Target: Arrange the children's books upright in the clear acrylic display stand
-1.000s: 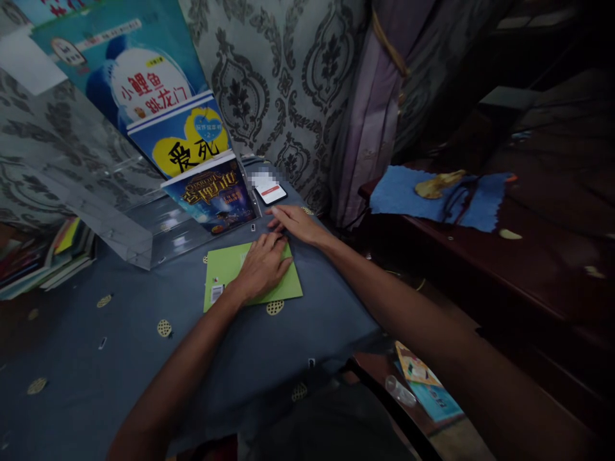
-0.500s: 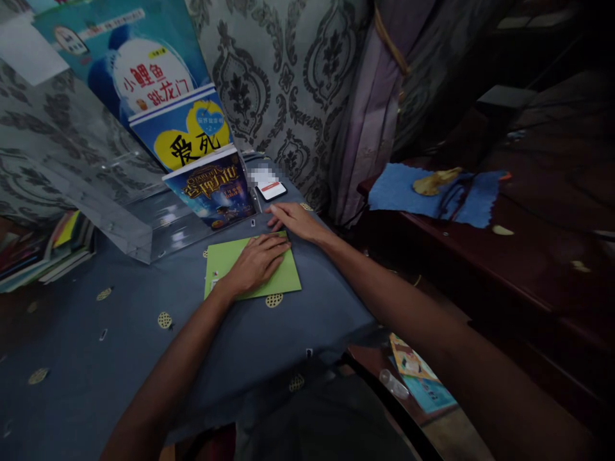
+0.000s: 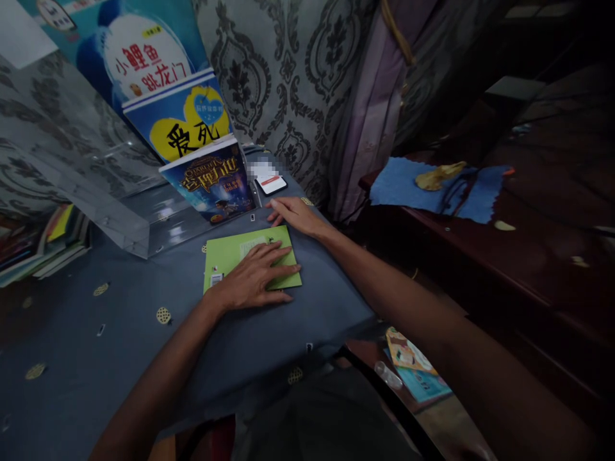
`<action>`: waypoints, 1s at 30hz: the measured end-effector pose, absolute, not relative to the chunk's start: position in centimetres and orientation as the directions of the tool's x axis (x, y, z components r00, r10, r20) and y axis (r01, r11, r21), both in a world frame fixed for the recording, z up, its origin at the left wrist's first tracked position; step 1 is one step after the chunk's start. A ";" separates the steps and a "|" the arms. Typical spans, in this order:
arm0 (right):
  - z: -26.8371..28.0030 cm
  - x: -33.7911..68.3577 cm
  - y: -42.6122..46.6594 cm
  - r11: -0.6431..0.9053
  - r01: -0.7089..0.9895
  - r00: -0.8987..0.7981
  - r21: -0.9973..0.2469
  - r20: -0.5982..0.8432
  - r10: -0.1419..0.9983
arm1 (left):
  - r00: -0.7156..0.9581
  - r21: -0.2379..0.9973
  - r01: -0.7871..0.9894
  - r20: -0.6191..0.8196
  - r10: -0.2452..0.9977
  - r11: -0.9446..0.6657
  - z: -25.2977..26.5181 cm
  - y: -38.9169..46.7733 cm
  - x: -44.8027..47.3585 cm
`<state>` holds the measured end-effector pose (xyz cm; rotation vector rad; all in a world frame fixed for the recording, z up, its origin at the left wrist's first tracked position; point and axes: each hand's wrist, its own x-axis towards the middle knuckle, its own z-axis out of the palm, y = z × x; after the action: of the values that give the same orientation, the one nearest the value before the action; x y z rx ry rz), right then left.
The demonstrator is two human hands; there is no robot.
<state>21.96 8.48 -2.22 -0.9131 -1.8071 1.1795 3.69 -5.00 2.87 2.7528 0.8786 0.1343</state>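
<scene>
My left hand [image 3: 254, 274] lies with its fingers spread over a thin green book [image 3: 224, 253]. The book is flat on the blue cloth, and a white barcode shows at its lower left corner. My right hand [image 3: 296, 215] rests on the cloth just beyond the book's upper right corner, its fingers loosely apart and nothing seen in them. Close behind it a dark blue book [image 3: 216, 186] stands at the front of a clear stand [image 3: 127, 234]. Higher in that stand are a blue and yellow book [image 3: 192, 125] and a teal book [image 3: 148, 51].
A phone [image 3: 272, 184] lies beside the stand. More books [image 3: 62, 240] are stacked at the far left. To the right, a blue cloth [image 3: 398, 189] hangs over a dark red bench [image 3: 461, 243]. Low down are a clear bottle [image 3: 388, 376] and two booklets [image 3: 418, 378].
My left hand has slid toward me and spread its fingers, uncovering a pale printed patch on the green book. My right hand stays almost where it was. The view has shifted slightly.
</scene>
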 end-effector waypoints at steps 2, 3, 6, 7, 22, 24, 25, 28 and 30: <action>-2.3 22.0 8.5 0.310 0.153 -0.439 -0.938 0.217 0.872 | 0.812 0.263 0.556 0.031 0.582 -0.789 2.6 -5.3 3.6; -2.3 22.0 8.5 0.311 0.155 -0.439 -0.938 0.216 0.872 | 0.809 0.264 0.557 0.044 0.587 -0.787 2.4 -5.5 3.6; -2.3 22.0 8.5 0.321 0.159 -0.441 -0.934 0.224 0.869 | 0.795 0.265 0.563 0.085 0.601 -0.783 1.8 -5.9 3.5; -2.2 22.0 8.4 0.328 0.165 -0.441 -0.930 0.228 0.868 | 0.791 0.261 0.566 0.096 0.605 -0.782 1.6 -6.1 3.6; -1.9 24.4 0.9 0.561 0.507 -0.437 -0.655 0.366 0.822 | 0.760 0.172 0.592 0.206 0.617 -0.787 0.4 -7.4 3.9; -2.3 24.9 -0.2 0.631 0.554 -0.501 -0.543 0.388 0.774 | 0.760 0.174 0.589 0.214 0.614 -0.789 0.3 -7.4 3.9; -2.5 25.0 -0.6 0.652 0.574 -0.525 -0.496 0.389 0.757 | 0.761 0.174 0.587 0.214 0.612 -0.791 0.3 -7.4 3.9; -2.8 25.0 -1.0 0.663 0.634 -0.552 -0.398 0.368 0.748 | 0.760 0.174 0.588 0.216 0.613 -0.790 0.2 -7.4 3.8; -2.9 24.8 -0.9 0.650 0.667 -0.542 -0.364 0.361 0.759 | 0.757 0.175 0.590 0.219 0.615 -0.788 0.2 -7.5 3.8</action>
<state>24.81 -0.94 -2.86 -1.1116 -2.3784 0.2501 3.81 -7.46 0.25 2.8552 0.9815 0.4062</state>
